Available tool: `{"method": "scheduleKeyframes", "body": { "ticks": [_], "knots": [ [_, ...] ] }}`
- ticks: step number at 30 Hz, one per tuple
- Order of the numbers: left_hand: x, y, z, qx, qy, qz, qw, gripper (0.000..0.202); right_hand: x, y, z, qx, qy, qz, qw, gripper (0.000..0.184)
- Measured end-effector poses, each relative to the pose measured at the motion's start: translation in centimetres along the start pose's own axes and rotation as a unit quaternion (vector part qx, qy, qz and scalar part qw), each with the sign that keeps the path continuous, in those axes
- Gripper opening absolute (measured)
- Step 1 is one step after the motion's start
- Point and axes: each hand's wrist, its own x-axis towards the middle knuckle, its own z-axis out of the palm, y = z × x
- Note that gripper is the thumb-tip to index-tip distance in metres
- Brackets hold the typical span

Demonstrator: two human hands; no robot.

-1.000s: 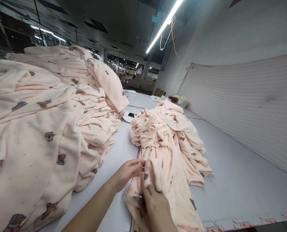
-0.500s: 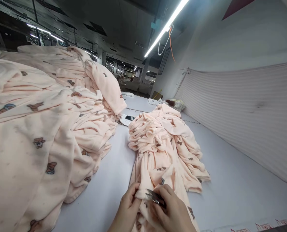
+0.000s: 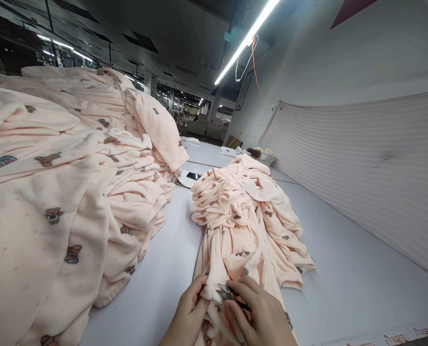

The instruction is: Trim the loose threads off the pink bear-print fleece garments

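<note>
A peach fleece garment (image 3: 231, 240) printed with small bears lies bunched on the table in front of me. My left hand (image 3: 189, 310) pinches a cuff-like edge of it between thumb and fingers. In my right hand (image 3: 260, 312) is a pair of thread snips (image 3: 231, 294), dark-handled with pointed metal blades. The blades are apart and point left at the pinched fabric, close beside my left fingertips. Whether a thread lies between them is too small to tell. Part of the snips is hidden by my right fingers.
A high heap of matching peach fleece garments (image 3: 73, 192) fills the left side. Behind the garment, a phone (image 3: 193, 176) lies on papers on the white table (image 3: 343, 278). Folded cloth (image 3: 266, 154) rests farther back. A striped sheet (image 3: 361, 163) hangs along the right wall.
The snips' blades show wider apart than before, and the right hand has shifted slightly. My left hand keeps its pinch on the fabric. The view has moved a little.
</note>
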Motion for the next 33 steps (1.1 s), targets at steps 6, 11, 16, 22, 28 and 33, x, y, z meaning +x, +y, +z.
{"method": "scheduleKeyframes", "body": {
  "ticks": [6, 11, 16, 22, 28, 33],
  "knots": [
    [0.1, 0.3, 0.0, -0.006, -0.004, -0.012, 1.0, 0.021, 0.6, -0.3, 0.4, 0.03, 0.003, 0.03, 0.999, 0.023],
    [0.1, 0.2, 0.2, -0.012, 0.007, -0.017, 1.0, 0.02, 0.1, -0.1, 0.7, 0.021, 0.043, 0.034, 0.998, 0.023],
    [0.3, 0.5, 0.6, -0.016, 0.015, -0.016, 1.0, 0.019, -0.1, 0.1, 0.7, 0.004, 0.061, 0.039, 0.997, 0.025],
    [0.3, 0.8, 0.9, 0.031, 0.069, 0.026, 0.997, 0.034, -1.0, 1.9, 2.0, -0.094, 0.097, 0.025, 0.991, 0.018],
    [1.6, 2.5, 1.4, -0.091, 0.006, -0.131, 0.987, 0.025, 1.4, 3.4, 1.5, -0.175, 0.205, 0.087, 0.959, 0.006],
    [2.2, 4.4, 2.5, -0.255, -0.049, -0.14, 0.956, 0.027, 1.6, 3.2, 0.5, -0.021, 0.107, 0.096, 0.989, 0.005]
  ]
}}
